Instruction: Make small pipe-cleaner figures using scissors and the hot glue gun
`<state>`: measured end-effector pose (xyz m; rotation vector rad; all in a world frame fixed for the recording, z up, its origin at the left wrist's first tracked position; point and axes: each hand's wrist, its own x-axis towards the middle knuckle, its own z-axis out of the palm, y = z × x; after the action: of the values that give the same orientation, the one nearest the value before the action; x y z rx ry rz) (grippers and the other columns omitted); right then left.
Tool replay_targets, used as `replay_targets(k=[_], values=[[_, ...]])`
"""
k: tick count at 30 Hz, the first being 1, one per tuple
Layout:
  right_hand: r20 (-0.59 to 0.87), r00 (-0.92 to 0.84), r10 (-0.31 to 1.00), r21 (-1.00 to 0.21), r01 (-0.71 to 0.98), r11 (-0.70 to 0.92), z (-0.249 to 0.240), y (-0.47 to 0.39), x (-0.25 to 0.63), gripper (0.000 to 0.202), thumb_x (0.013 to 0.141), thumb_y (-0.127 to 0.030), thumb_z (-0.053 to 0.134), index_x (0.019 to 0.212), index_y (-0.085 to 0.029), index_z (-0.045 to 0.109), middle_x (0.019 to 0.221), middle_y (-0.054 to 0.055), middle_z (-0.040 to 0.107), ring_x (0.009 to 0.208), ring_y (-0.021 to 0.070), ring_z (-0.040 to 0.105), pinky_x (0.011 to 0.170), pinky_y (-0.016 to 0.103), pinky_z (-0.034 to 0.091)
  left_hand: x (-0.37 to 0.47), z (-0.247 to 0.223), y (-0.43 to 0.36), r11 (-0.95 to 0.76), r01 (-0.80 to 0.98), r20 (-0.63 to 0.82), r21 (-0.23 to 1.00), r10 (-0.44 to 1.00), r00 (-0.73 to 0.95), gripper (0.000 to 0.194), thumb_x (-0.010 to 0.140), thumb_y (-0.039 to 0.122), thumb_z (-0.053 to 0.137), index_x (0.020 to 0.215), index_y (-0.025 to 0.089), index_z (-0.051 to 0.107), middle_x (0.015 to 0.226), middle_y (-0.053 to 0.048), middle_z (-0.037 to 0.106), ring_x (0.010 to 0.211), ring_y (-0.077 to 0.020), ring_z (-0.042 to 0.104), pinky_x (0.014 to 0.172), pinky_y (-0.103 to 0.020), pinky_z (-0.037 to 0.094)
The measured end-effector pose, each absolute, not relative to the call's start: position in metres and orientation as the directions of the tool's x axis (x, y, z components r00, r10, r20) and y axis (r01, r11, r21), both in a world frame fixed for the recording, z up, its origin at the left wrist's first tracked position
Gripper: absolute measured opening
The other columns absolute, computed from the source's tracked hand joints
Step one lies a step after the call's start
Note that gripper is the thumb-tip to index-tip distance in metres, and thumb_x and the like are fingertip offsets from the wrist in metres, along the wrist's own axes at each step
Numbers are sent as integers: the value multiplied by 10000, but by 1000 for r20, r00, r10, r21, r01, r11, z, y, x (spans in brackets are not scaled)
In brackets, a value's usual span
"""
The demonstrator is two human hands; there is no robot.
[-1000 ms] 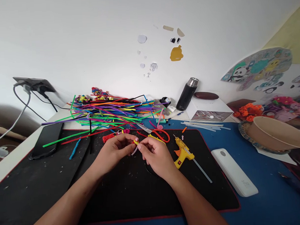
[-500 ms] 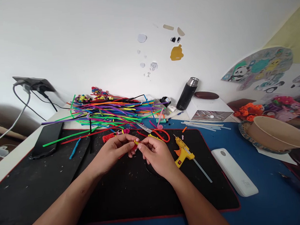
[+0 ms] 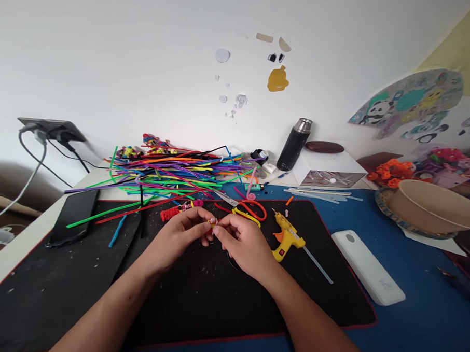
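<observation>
My left hand [image 3: 186, 232] and my right hand [image 3: 241, 240] meet over the black mat, each pinching a small pipe-cleaner piece [image 3: 213, 222] with pink, yellow and red on it. Fingers cover most of the piece, so its shape is hard to make out. Behind my left hand lies a red and pink fuzzy pipe-cleaner figure [image 3: 169, 214]. Scissors [image 3: 255, 210] with red and yellow handles rest just beyond my right hand. To the right of that hand, a yellow glue gun [image 3: 288, 236] lies on the mat with a clear glue stick in its back end.
A heap of coloured pipe cleaners [image 3: 172, 171] spreads along the wall. A black thermos [image 3: 295, 145] leans beside a white box [image 3: 331, 166]. Clear glue sticks [image 3: 321, 194], a white power bank [image 3: 367, 268] and a beige bowl [image 3: 438, 203] are on the right, a black phone [image 3: 74, 217] on the left.
The small piece has turned slightly between my fingertips, its pink part now showing on top. Both hands keep nearly the same place, and the camera view has shifted a little.
</observation>
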<state>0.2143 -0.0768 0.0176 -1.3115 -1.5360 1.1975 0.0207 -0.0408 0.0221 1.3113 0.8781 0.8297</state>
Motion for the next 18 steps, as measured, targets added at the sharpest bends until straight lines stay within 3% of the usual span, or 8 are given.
replay_targets(k=[7, 18], values=[[-3, -162, 987, -966, 256, 39, 21, -78, 214, 217, 983, -401, 633, 887, -218, 697, 686, -20, 649, 554, 118, 543, 522, 235, 408, 21, 22, -41, 242, -116, -170, 963, 886, 431, 254, 838, 381, 825, 957, 169, 756, 807, -63, 717, 724, -188, 690, 640, -274, 557], [16, -172, 985, -946, 315, 71, 18, -79, 212, 170, 985, -354, 642, 888, -230, 706, 750, -6, 684, 644, 137, 579, 590, 249, 423, 21, 21, -40, 326, -229, -200, 917, 874, 442, 153, 797, 275, 852, 891, 170, 796, 801, -41, 717, 714, -155, 688, 642, -238, 583]])
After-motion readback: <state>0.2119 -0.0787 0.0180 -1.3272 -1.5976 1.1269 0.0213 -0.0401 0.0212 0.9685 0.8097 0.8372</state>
